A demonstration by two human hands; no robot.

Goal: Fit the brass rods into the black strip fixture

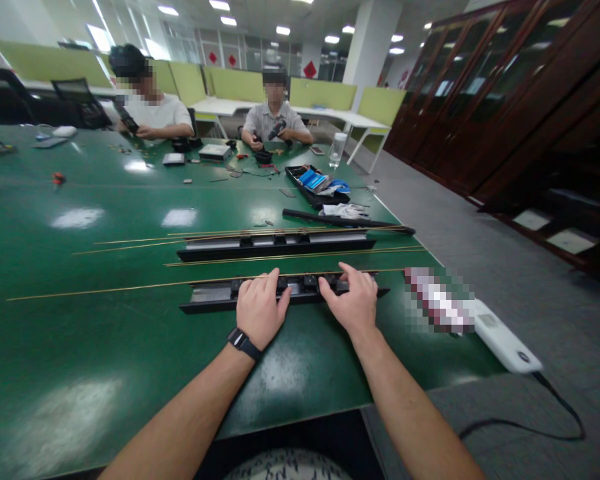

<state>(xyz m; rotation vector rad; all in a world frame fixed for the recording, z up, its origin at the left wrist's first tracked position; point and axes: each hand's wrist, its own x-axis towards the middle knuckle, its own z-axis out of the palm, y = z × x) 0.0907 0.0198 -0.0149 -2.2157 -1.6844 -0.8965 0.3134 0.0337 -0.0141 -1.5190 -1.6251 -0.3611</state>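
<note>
A long black channel rail (213, 298) with a metallic inner strip and several small black blocks (309, 284) lies crosswise before me. Over its left-middle part, my left hand (261, 305) has its fingers curled across the rail and the thumb toward the blocks. My right hand (355, 299) grips the right part, with index finger and thumb spread around a block area and the other fingers bent over the rail. A thin brass rod (100, 291) runs along the rail's far side, partly hidden by my fingers.
Behind lies a second black rail (275, 248) with more brass rods (220, 261). Farther off are a black tube (305, 215), white gloves (345, 211) and a black tray (300, 179). A white power strip (505, 337) sits at the right edge. Two people work across the table.
</note>
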